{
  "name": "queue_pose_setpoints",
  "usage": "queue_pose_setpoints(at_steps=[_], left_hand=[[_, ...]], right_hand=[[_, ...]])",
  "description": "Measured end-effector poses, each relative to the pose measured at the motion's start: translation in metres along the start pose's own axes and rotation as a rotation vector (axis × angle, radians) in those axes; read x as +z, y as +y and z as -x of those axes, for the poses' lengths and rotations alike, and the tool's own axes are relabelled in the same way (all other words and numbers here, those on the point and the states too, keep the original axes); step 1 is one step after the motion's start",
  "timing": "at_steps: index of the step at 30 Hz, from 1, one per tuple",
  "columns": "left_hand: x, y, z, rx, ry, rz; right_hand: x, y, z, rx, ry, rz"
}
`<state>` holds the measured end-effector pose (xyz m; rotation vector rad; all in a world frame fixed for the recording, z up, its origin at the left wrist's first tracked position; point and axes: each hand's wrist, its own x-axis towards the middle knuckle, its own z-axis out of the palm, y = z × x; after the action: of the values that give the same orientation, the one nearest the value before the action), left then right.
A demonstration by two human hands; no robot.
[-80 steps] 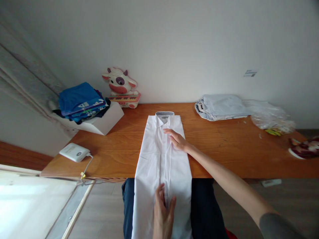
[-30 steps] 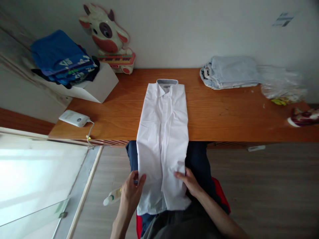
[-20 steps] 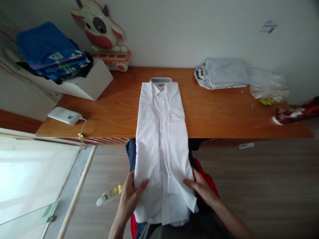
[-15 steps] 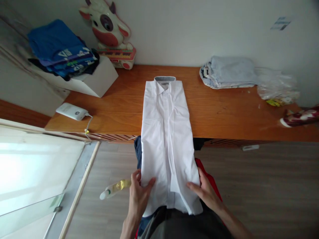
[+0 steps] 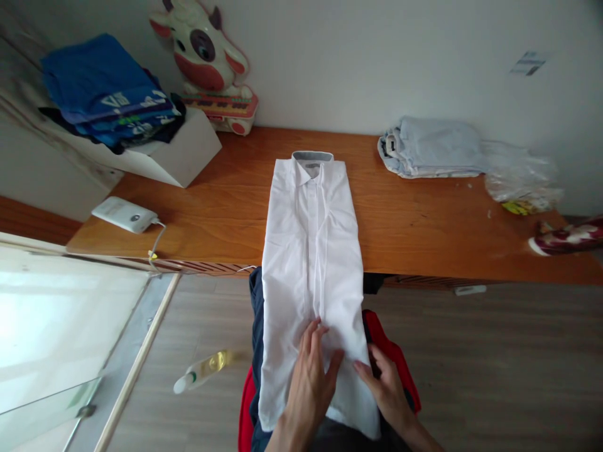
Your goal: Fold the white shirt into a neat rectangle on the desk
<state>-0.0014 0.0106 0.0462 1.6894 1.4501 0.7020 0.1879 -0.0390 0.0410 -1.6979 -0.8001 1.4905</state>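
White shirt [image 5: 286, 270] down centre of frame: collar [image 5: 301, 177] end on tabletop [image 5: 424, 235], lower end over dark trousers [image 5: 255, 307], bottom centre. Left hand [image 5: 311, 373], thumb and fingers apart, rests on front strip [image 5: 311, 251]; right hand [image 5: 390, 384] at shirt edge, thumb on cloth, cannot tell whether pinching. Risks: downward tug could slide collar off tabletop; uneven pressure from 2 hands could skew strip.

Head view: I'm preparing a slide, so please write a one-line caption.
A white shirt, collar on the wooden table, with the left hand over its front and the right hand at its edge.
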Motion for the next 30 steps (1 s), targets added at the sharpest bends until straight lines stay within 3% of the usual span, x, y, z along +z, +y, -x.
queue_pose_setpoints(at_steps=[5,12,15,18,20,22,24,26,28,30], left_hand=[[0.006,-0.009,-0.01,-0.144,-0.001,0.14],[0.005,-0.008,-0.018,-0.129,-0.033,0.107],[-0.002,-0.013,-0.012,-0.064,0.008,0.11],[-0.029,-0.043,-0.001,0.151,0.011,0.051],[-0.06,-0.074,0.001,0.312,0.022,-0.035],[-0.095,-0.104,-0.003,0.41,0.028,-0.169],[-0.126,-0.124,-0.014,0.457,-0.062,-0.328],[-0.148,-0.131,-0.025,0.527,-0.247,-0.46],[-0.158,-0.127,-0.032,0.658,-0.42,-0.53],[-0.159,-0.118,-0.035,0.814,-0.499,-0.552]], right_hand=[[-0.006,0.01,-0.004,0.031,-0.027,-0.005],[-0.018,0.014,-0.014,-0.005,-0.126,0.075],[-0.038,0.038,-0.017,-0.133,-0.061,0.237],[-0.074,0.078,-0.028,-0.461,0.012,0.538],[-0.096,0.097,-0.039,-0.714,0.034,0.708],[-0.107,0.1,-0.051,-0.898,-0.017,0.845],[-0.104,0.085,-0.062,-0.969,-0.199,0.94],[-0.092,0.06,-0.072,-0.962,-0.417,0.958],[-0.076,0.033,-0.079,-0.954,-0.549,0.912],[-0.063,0.012,-0.083,-0.961,-0.597,0.86]])
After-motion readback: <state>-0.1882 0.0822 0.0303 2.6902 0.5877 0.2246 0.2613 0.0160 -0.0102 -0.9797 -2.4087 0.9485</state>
